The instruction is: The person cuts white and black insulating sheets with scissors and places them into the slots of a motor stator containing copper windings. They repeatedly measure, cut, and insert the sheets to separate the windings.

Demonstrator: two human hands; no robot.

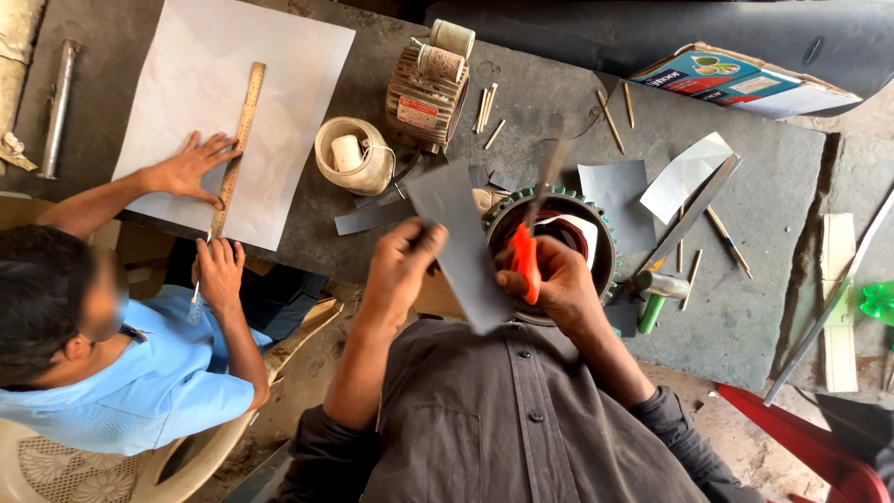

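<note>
Two hands at work: left hand (402,265) pinching grey sheet (456,244) taut above the worktop (559,102), right hand (549,279) clenched around orange-handled scissors (527,256), blades aligned for cutting.

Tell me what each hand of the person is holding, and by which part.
The left hand pinches a grey sheet at its left edge. The right hand grips scissors by their orange handles.

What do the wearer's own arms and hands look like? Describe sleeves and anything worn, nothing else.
Both arms come out of a dark grey button-front shirt with its sleeves pushed up to about the elbows, bunched in folds. The left hand and right hand are bare: no gloves, and no watch, ring or band that I can see.
</note>
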